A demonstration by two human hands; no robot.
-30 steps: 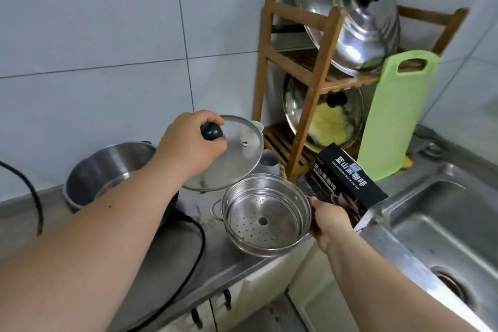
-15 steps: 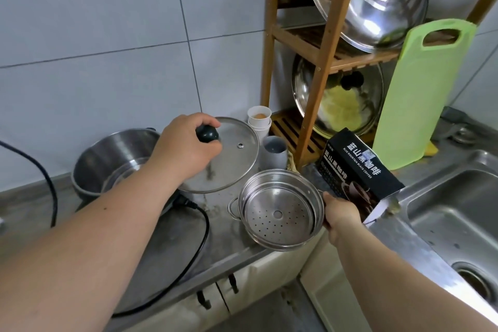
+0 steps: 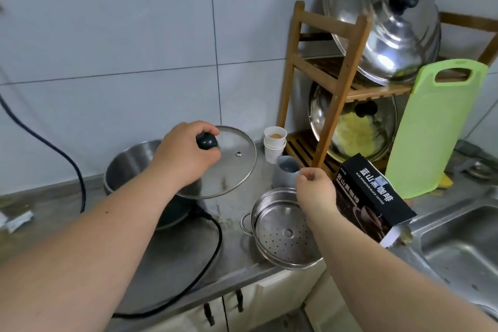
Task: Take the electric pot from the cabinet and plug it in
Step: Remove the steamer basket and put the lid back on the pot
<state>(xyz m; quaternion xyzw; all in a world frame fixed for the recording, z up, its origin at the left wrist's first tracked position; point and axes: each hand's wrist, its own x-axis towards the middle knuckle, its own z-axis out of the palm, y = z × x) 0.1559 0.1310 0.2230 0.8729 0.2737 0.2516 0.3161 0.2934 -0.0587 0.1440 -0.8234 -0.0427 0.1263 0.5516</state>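
Left hand [image 3: 183, 159] grip closed on glass lid [image 3: 231, 162] knob above electric pot [image 3: 134, 167] on desk [image 3: 237, 264], right hand [image 3: 315, 191] loosely curled, empty, over steamer insert [image 3: 283, 234]; lower lid level, keep cord [image 3: 213, 256] clear.

One camera on my head looks forward and down, close over a steel kitchen counter [image 3: 172, 259] and the tiled wall behind it. My left hand [image 3: 186, 155] and right hand [image 3: 316, 191] reach in from the bottom edge. A wooden rack [image 3: 336, 89] fills the upper right, a sink [image 3: 458, 245] the lower right. The wide lens bends the edges.
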